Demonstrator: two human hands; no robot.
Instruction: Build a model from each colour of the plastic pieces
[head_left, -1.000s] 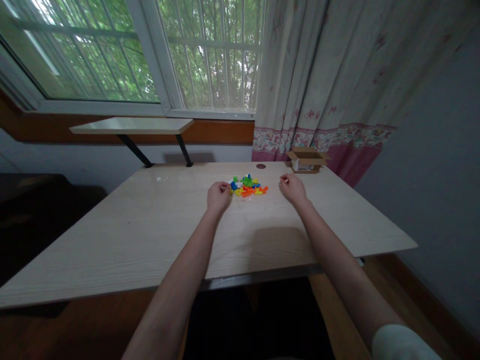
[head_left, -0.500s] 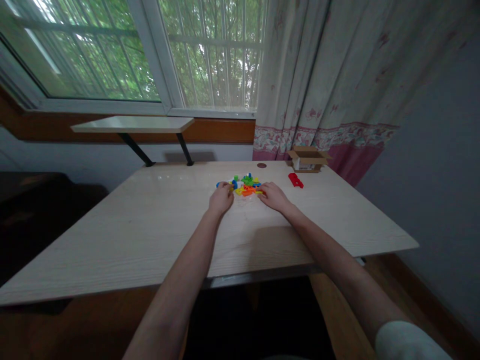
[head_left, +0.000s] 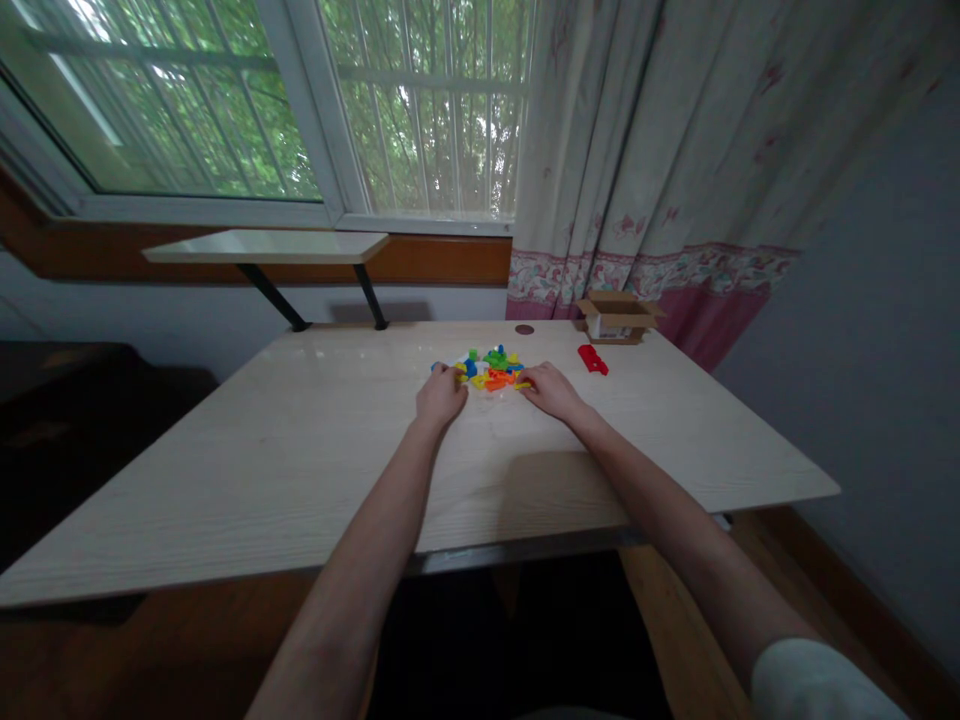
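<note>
Left hand curled, knuckles up, fingertips tucked down, wrist straight. Right hand near left hand, off to its right, flatter, palm down, fingers angled in toward it. Left forearm bare, steep up from bottom of view. Right forearm bare, slanting in from lower right, pale sleeve at elbow end.

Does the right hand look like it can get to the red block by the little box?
Probably yes. The right hand lies close to the red plastic block on the wooden table, and nothing seems to stand between them. Its fingers point toward the colourful pile, so it would need to move sideways.
</note>
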